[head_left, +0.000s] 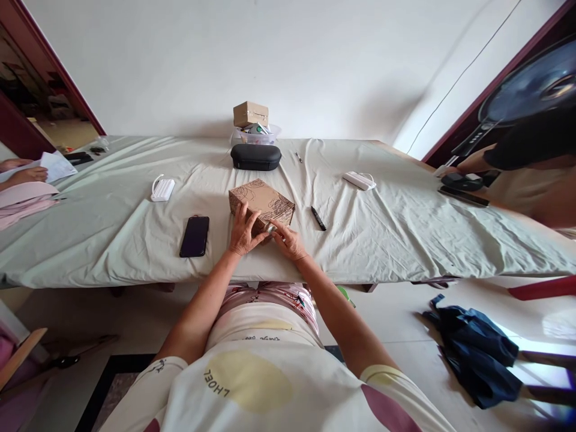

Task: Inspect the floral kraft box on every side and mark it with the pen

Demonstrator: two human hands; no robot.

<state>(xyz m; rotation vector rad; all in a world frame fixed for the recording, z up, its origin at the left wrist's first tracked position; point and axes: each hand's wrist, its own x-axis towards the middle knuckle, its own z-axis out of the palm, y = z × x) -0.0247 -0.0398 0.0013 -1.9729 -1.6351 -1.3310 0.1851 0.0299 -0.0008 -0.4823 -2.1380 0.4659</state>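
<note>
A closed brown cardboard box (262, 198) with dark line drawings on its lid sits in front of me on the cloth-covered table. My left hand (244, 231) holds its near left side, fingers over the lid and thumb along the front edge. At the front edge, the bent fingers of my right hand (286, 239) pinch at a small shiny patch (270, 228) that looks like tape. The fingertips partly hide that patch. A black phone (195, 236) lies left of the box, and a black marker (318, 218) lies to its right.
Behind the box are a black hard case (255, 157) and a clear plastic tub (274, 135) with a small carton (251, 114) on top. White power banks (162, 189) lie either side. Other people's hands (27, 174) show at left; another person sits at right.
</note>
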